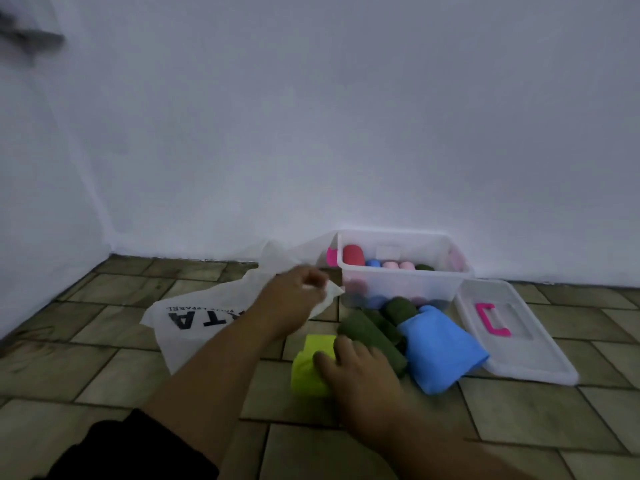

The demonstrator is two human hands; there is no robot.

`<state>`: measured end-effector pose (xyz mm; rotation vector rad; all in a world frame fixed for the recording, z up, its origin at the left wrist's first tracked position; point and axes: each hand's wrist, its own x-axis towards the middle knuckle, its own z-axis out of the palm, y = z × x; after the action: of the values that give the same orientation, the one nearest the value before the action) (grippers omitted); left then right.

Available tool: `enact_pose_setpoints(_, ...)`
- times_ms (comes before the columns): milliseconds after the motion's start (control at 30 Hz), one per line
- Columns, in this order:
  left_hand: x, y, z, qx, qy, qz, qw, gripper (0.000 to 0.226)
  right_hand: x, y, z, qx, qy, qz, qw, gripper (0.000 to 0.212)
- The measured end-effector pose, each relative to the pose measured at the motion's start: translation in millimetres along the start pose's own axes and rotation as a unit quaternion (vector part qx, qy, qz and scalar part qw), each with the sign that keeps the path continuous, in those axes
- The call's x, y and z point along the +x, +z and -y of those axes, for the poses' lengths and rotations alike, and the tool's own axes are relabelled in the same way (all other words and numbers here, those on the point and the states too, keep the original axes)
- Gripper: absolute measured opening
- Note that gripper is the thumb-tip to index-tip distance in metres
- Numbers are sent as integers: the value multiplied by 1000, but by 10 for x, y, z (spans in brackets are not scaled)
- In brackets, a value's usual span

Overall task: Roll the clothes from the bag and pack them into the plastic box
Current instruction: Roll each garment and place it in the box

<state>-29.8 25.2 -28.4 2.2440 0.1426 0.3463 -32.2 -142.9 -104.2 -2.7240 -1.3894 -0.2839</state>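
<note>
A white bag with black lettering lies on the tiled floor at the left. My left hand pinches its upper edge and holds it up. On a yellow-green cloth rests my right hand, fingers spread over it. Beside it lie dark green rolled clothes and a blue cloth. The clear plastic box stands against the wall. It holds several rolled clothes in red, blue, pink and dark green.
The box's clear lid with a pink handle lies on the floor to the right of the box. White walls meet in a corner at the left. A dark garment covers my leg at the bottom left.
</note>
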Motion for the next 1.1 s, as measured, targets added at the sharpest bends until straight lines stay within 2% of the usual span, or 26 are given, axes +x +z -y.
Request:
enact_pose_setpoints(100, -242, 239, 138, 90, -17, 178, 980, 20, -194, 153, 91, -45, -10, 8, 999, 46)
enact_pose_setpoints(233, -477, 492, 318, 172, -96, 275, 941, 35, -378, 201, 56, 11, 18, 8, 1000, 44)
enact_pose_setpoints(333, -592, 580, 361, 195, -119, 290, 929, 41, -540, 211, -48, 88, 44, 58, 993, 58)
enact_pose_setpoints(433, -630, 655, 430, 237, -106, 299, 918, 48, -675, 204, -11, 176, 125, 24, 976, 76)
enact_pose_setpoints(500, -634, 728, 481, 240, -81, 325, 911, 52, -696, 192, 98, 211, 204, 13, 956, 98)
enact_pose_setpoints(567, -627, 777, 503, 241, -67, 327, 911, 52, -653, 210, 230, 213, 257, 23, 942, 117)
enact_pose_setpoints(667, -618, 807, 520, 269, -64, 327, 904, 54, -552, 248, 413, 184, 288, 54, 938, 125)
enact_pose_setpoints(900, -531, 747, 487, 295, -36, 344, 891, 47, -314, 314, 508, 145, 323, 37, 934, 114)
enact_pose_setpoints(1000, -428, 714, 493, 399, 45, 319, 858, 45, -338, 293, 485, 129, 321, 2, 938, 94)
enact_pose_setpoints(1100, -376, 706, 473, 418, 50, 318, 850, 49, -431, 301, 537, 110, 275, -16, 955, 73)
